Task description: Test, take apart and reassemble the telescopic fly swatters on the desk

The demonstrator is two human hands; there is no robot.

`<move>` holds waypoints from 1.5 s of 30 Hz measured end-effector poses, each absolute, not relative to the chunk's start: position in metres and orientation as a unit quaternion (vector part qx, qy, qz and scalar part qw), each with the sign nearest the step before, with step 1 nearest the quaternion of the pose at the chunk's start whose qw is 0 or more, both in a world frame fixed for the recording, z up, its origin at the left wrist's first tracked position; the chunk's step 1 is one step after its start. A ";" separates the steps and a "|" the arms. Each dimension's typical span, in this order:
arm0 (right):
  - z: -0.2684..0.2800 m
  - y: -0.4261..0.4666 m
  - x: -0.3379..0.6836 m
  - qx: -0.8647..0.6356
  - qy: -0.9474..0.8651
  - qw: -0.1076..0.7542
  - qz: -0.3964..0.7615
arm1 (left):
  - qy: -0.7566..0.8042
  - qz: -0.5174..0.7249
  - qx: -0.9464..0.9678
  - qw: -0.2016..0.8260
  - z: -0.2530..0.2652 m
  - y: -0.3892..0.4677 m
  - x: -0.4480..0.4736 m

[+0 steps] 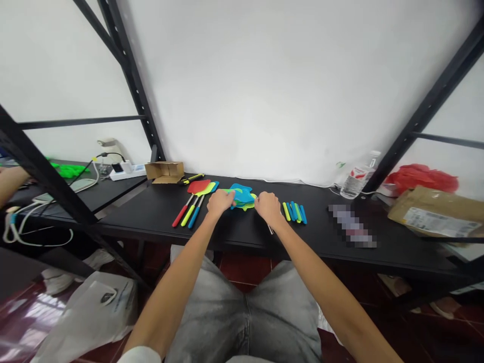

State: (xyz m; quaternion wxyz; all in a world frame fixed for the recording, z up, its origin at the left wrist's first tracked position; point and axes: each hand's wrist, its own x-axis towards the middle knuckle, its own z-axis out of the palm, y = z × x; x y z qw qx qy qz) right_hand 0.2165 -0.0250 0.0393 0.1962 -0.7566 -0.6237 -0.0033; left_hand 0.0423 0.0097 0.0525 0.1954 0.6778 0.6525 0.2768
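Note:
My left hand (221,201) is closed on a yellow-green fly swatter head (228,191), at the left side of a pile of blue fly swatter heads (242,193) and yellow-green ones. At the pile's right side, my right hand (267,205) has its fingers pinched together; what they hold is hidden. Thin metal rods (270,229) show below that hand. Left of the pile lie three fly swatters with handles: a red one (198,187), a yellow one (188,215) and a blue one (194,217). Several loose blue and yellow-green handle grips (294,212) lie to the right.
An open cardboard box (165,172) and a yellow-black box cutter (192,178) sit at the back left. On the right are a water bottle (359,176), a blurred-out object (352,226), a brown parcel (438,212) and a red bag (422,178). Black frame posts (130,75) flank the desk.

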 end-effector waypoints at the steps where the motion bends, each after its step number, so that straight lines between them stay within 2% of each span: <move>1: 0.039 -0.020 0.214 -0.759 -0.626 0.181 -0.013 | 0.665 0.245 0.685 0.171 0.052 0.008 0.041; 6: 0.030 -0.008 0.210 -0.754 -0.640 0.146 -0.022 | 0.713 0.200 0.672 0.005 0.053 -0.005 0.008; 9: 0.027 -0.005 0.211 -0.752 -0.641 0.148 -0.030 | 0.748 0.147 0.644 -0.058 0.048 -0.010 -0.024; 13: 0.029 -0.007 0.212 -0.754 -0.636 0.163 -0.025 | 0.749 0.071 0.656 -0.059 0.040 -0.010 -0.046; 16: 0.035 -0.015 0.214 -0.753 -0.631 0.182 -0.041 | 0.742 0.067 0.664 -0.056 0.044 -0.010 -0.047; 20: 0.045 -0.030 0.217 -0.740 -0.633 0.226 -0.033 | 0.740 0.092 0.667 -0.010 0.061 -0.016 -0.049; 22: 0.050 -0.036 0.213 -0.705 -0.653 0.277 0.020 | 0.718 0.113 0.686 0.039 0.071 -0.024 -0.047; 24: 0.053 -0.040 0.200 -0.639 -0.671 0.348 0.145 | 0.679 0.148 0.713 0.094 0.076 -0.034 -0.036; 27: 0.054 -0.043 0.173 -0.494 -0.601 0.468 0.420 | 0.617 0.232 0.739 0.141 0.075 -0.051 -0.007; 28: 0.053 -0.043 0.165 -0.447 -0.555 0.508 0.483 | 0.599 0.255 0.748 0.131 0.073 -0.057 0.005; 30: 0.051 -0.043 0.153 -0.393 -0.458 0.587 0.539 | 0.570 0.290 0.758 0.130 0.068 -0.065 0.030; 33: 0.051 -0.044 0.154 -0.352 -0.352 0.655 0.569 | 0.504 0.361 0.758 0.203 0.061 -0.075 0.061; 36: 0.061 -0.042 0.182 -0.319 -0.272 0.695 0.584 | 0.423 0.406 0.719 0.373 0.053 -0.086 0.085; 39: 0.079 -0.037 0.238 -0.303 -0.205 0.751 0.549 | 0.355 0.372 0.676 0.529 0.042 -0.099 0.101; 42: 0.084 -0.043 0.307 -0.322 -0.251 0.779 0.476 | 0.356 0.361 0.704 0.497 0.038 -0.103 0.118; 45: 0.063 -0.062 0.361 -0.389 -0.321 0.764 0.402 | 0.404 0.326 0.779 0.353 0.046 -0.091 0.155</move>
